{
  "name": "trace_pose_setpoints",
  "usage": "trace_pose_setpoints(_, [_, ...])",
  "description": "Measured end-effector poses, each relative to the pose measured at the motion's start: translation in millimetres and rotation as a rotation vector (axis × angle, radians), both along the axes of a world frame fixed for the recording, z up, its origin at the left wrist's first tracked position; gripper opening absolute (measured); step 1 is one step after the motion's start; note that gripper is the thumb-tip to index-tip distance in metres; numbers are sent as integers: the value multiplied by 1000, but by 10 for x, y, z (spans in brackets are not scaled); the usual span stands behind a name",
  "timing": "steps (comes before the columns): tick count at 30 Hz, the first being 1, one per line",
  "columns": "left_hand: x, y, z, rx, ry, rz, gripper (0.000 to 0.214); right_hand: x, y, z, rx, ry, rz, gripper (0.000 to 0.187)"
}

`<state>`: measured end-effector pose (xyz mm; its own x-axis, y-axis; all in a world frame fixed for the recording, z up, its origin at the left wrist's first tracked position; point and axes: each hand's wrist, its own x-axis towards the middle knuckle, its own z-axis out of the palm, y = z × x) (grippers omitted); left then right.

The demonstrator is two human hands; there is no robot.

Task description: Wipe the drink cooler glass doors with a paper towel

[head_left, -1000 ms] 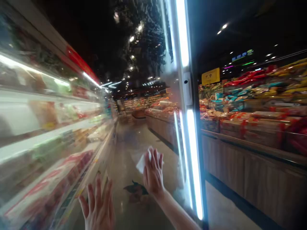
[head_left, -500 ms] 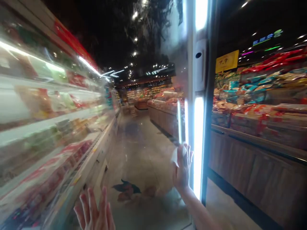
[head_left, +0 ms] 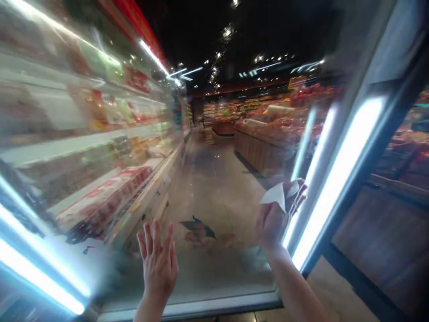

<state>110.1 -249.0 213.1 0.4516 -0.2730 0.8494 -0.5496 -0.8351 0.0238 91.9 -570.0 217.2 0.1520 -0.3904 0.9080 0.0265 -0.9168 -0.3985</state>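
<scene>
A glass door (head_left: 231,268) with a metal frame stands in front of me, and the aisle shows through it. My right hand (head_left: 272,226) is closed on a white wipe (head_left: 275,196), thin like tissue or cloth, near the pane's right edge. Part of the wipe juts out on the hand's left side, and the fingers are partly hidden by it. My left hand (head_left: 158,264) is low on the pane's left half, fingers stretched and spread, with nothing in it. It looks to be resting against the glass, though contact is hard to make out.
A bright light strip (head_left: 338,183) runs up the door's right side. On the left are blurred refrigerated shelves (head_left: 77,143) with packaged goods. Beyond the glass lie the tiled floor (head_left: 214,179) and a wood-sided display counter (head_left: 258,150). Another dark wooden counter (head_left: 378,237) stands at the right.
My view has shifted and tilted, so the door's lower frame and left light strips now show. My left hand appears higher and fuller in view. The right hand still holds the wipe.
</scene>
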Motion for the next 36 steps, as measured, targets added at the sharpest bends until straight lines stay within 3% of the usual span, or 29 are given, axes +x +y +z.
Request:
trace_pose_setpoints(4, [-6,138,-124,9,7,6,81,-150,889,-814,-123,65,-23,78])
trace_pose_setpoints(6, [12,225,-155,13,16,15,81,-172,1174,-949,-170,79,0,85])
trace_pose_setpoints(8, [47,305,-131,9,19,27,80,-84,1230,-657,-199,75,15,83])
trace_pose_setpoints(12, [113,421,55,-15,8,19,78,247,1101,672,-244,13,51,77])
trace_pose_setpoints(13, [117,445,104,-27,17,20,77,305,1129,905,-218,11,46,74])
trace_pose_setpoints(14, [113,471,143,-50,34,29,76,339,1197,1011,-188,9,36,73])
trace_pose_setpoints(15, [104,500,168,-80,57,46,75,345,1303,973,-159,17,25,73])
trace_pose_setpoints(17, [76,571,172,-130,106,81,74,279,1596,505,-156,50,29,75])
trace_pose_setpoints(20, [60,715,115,-100,117,74,74,107,2073,-537,-259,156,101,81])
trace_pose_setpoints(21, [73,771,106,-75,110,65,74,77,2199,-758,-275,180,116,83])
trace_pose_setpoints(22, [98,830,115,-57,99,59,74,79,2298,-845,-290,191,125,83])
trace_pose_setpoints(23, [136,890,145,-47,83,57,75,116,2369,-784,-302,178,129,84])
trace_pose_setpoints(24, [186,950,198,-43,65,57,75,188,2418,-581,-316,142,130,83])
trace_pose_setpoints(25, [244,1009,272,-46,44,57,75,286,2453,-262,-337,100,132,82])
trace_pose_setpoints(28, [425,1165,548,-77,-23,51,76,611,2577,931,-370,-8,144,78])
trace_pose_setpoints(29, [471,1206,622,-88,-32,47,76,690,2642,1236,-368,-28,150,76])
trace_pose_setpoints(30, [502,1242,670,-103,-34,43,76,741,2720,1423,-366,-29,161,75])
trace_pose_setpoints(31, [518,1272,685,-120,-32,41,76,761,2805,1471,-361,-20,172,75])
trace_pose_setpoints(32, [519,1297,664,-141,-25,44,76,751,2892,1376,-360,-1,183,75])
trace_pose_setpoints(33, [506,1319,608,-163,-12,50,75,716,2973,1151,-367,31,196,76])
trace_pose_setpoints(36, [430,1381,311,-215,40,77,76,523,3135,65,-459,125,247,80])
